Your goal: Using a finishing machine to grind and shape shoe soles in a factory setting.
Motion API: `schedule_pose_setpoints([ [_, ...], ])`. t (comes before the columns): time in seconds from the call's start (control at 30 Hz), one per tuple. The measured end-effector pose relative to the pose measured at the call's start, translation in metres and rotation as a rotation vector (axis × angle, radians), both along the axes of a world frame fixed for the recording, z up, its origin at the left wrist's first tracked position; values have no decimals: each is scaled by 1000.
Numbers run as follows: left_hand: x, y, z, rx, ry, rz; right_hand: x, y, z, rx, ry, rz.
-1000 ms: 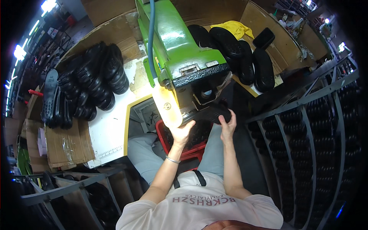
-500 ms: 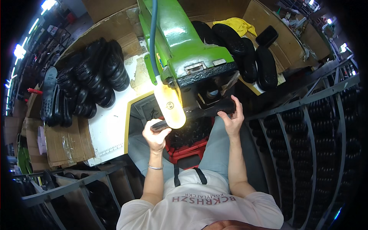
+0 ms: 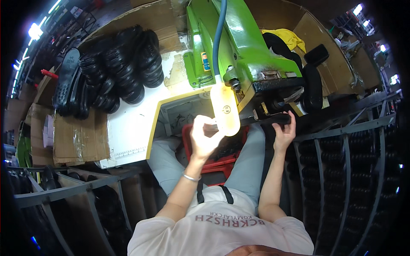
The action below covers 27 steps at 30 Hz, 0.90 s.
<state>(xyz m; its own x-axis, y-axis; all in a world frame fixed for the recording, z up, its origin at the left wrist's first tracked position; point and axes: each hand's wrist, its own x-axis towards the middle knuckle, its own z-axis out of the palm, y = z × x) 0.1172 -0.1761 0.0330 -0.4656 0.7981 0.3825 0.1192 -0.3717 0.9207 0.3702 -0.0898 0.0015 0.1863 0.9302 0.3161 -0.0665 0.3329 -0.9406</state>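
a black rubber shoe sole (image 3: 273, 120) is gripped at its near end by the right hand (image 3: 284, 133), right under the front of the green machine (image 3: 239, 47). the left hand (image 3: 205, 136) is raised just below the machine's glowing lamp (image 3: 225, 109), fingers curled round something small and dark, can't be made out. a red crate (image 3: 213, 164) is sat below the machine, in the lap. black soles (image 3: 115, 68) are piled left of the machine on the white workbench (image 3: 128, 128).

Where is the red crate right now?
In the head view, the red crate sits low at centre, between the person's knees, under the left hand and the green machine.
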Motion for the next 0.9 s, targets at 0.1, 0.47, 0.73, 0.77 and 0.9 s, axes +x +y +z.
schedule_pose_setpoints([
  [0.1,18,18,7,41,239,55,19,7,-2,45,-41,-74],
  [0.47,-29,-21,-10,-34,50,80,-24,2,22,68,-156,96],
  [0.73,-81,-65,-25,-32,-97,74,-68,-18,18,176,-163,231],
  [0.77,-89,-71,-29,-64,-150,60,-72,-19,14,193,-279,188],
  [0.9,-115,-84,-54,-44,-226,-27,-97,-25,12,303,-306,147],
])
